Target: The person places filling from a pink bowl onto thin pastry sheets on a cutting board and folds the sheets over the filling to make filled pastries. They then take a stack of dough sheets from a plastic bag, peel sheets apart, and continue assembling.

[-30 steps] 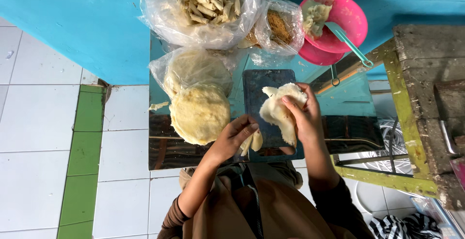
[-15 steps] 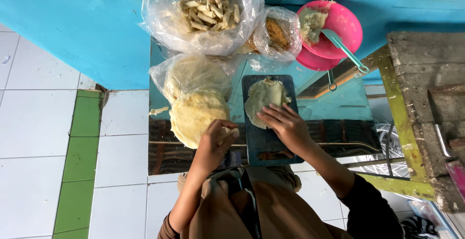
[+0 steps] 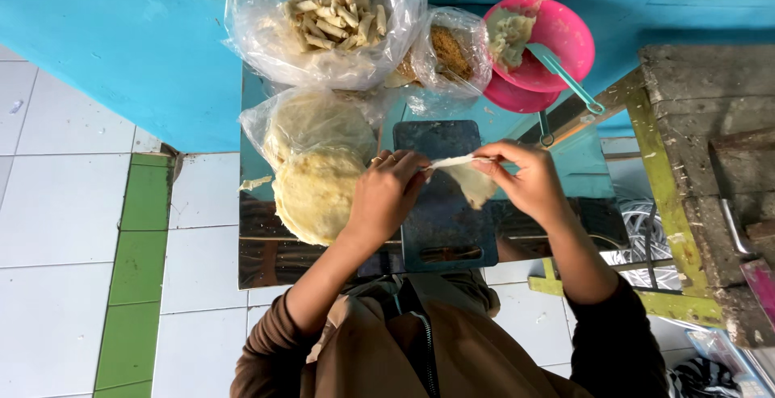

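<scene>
Lifted off the dark rectangular cutting board [image 3: 442, 196], the thin pale dough wrapper [image 3: 471, 178] now hangs folded.
Left hand [image 3: 387, 192] pinches its nine-o'clock end, right hand [image 3: 521, 178] its three-o'clock end.

Bare cutting board [image 3: 436, 228] shows below and above the wrapper [image 3: 472, 180] stretched between left hand [image 3: 387, 192] and right hand [image 3: 521, 180]; room to pass there. Left side blocked by the stack of wrappers [image 3: 315, 192] (touching the left wrist). Far edge crowded: bag of rolls [image 3: 327, 23], small bag [image 3: 448, 51], pink bowls [image 3: 549, 51].
</scene>
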A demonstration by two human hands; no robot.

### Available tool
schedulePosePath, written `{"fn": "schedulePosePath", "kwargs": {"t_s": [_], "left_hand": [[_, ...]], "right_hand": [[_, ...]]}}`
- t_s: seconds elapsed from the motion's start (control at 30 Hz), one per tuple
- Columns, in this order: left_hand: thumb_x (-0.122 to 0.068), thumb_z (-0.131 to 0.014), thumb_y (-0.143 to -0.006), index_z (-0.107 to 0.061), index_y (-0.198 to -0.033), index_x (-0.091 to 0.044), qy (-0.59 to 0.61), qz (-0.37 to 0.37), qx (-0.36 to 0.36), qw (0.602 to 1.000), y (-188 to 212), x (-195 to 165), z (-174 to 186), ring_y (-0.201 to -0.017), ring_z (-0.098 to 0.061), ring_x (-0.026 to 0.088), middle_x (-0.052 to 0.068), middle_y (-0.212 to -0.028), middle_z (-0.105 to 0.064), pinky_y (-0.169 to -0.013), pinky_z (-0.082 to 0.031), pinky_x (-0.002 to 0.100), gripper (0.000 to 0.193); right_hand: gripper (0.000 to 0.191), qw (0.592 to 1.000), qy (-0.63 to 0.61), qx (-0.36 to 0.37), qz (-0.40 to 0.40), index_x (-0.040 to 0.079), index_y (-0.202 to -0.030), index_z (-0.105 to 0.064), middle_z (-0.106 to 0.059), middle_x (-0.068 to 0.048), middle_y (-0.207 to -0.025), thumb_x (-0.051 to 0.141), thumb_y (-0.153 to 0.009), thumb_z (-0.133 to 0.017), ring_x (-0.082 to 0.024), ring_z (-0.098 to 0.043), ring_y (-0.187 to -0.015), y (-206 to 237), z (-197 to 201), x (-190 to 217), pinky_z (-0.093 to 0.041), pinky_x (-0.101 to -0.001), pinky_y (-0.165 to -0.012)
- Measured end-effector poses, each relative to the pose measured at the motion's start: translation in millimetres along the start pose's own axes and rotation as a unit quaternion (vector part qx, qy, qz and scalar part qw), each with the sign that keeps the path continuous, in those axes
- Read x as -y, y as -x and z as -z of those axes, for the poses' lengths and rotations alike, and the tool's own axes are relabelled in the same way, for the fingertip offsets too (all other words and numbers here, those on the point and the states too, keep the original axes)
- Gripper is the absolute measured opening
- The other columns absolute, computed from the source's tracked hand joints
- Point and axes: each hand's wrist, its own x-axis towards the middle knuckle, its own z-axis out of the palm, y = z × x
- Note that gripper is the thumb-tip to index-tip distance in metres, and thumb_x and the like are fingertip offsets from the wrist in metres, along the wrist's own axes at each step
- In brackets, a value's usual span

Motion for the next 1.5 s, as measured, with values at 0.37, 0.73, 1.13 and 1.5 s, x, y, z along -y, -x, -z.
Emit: {"fn": "schedulePosePath", "kwargs": {"t_s": [0.37,0.73,1.13,1.5], "left_hand": [[-0.019,-0.074,-0.091,-0.071,-0.096,-0.012,-0.05,-0.062,-0.002,0.997,-39.4,-9.0,21.3,-0.086,-0.069,0.029,0.003,-0.09,-0.071,-0.067,-0.053,0.041,0.009],[-0.008,-0.069,-0.078,-0.069,-0.092,-0.01,-0.192,-0.126,0.099,0.968,46.9,28.4,-50.8,-0.092,-0.067,0.026,0.006,-0.093,-0.069,-0.077,-0.054,0.039,0.014],[0.004,-0.063,-0.094,-0.063,-0.121,-0.004,0.218,0.075,0.198,0.953,25.5,-14.0,7.2,-0.094,-0.064,0.022,0.011,-0.107,-0.067,-0.079,-0.053,0.033,0.028],[-0.004,-0.073,-0.093,-0.06,-0.132,-0.005,0.25,0.051,0.115,0.96,13.4,-36.3,45.6,-0.095,-0.063,0.018,0.011,-0.125,-0.07,-0.084,-0.055,0.031,0.041]], "right_hand": [[0.017,0.99,0.13,-0.023,0.044,0.0,-0.103,-0.072,-0.076,-0.01,-0.1,0.009,-0.091,-0.081,-0.017,-0.073,-0.087,-29.0,25.2,-12.5,-0.054,-0.0298,-0.073],[0.03,0.923,0.327,0.055,0.196,0.018,-0.108,-0.079,-0.075,0.003,-0.118,0.01,-0.08,-0.07,-0.022,-0.061,-0.126,44.2,-15.0,-59.1,-0.036,-0.0511,-0.114],[0.04,0.996,0.018,0.016,0.081,0.006,-0.134,-0.062,-0.066,-0.008,-0.139,0.006,-0.095,-0.07,-0.021,-0.063,-0.131,51.5,-21.1,-20.1,-0.049,-0.0353,-0.111],[0.026,0.895,-0.424,0.115,-0.074,-0.003,-0.112,-0.065,-0.063,0.001,-0.099,0.006,-0.093,-0.081,-0.004,-0.058,-0.093,50.4,-72.4,-57.4,-0.05,-0.0223,-0.078]]}}
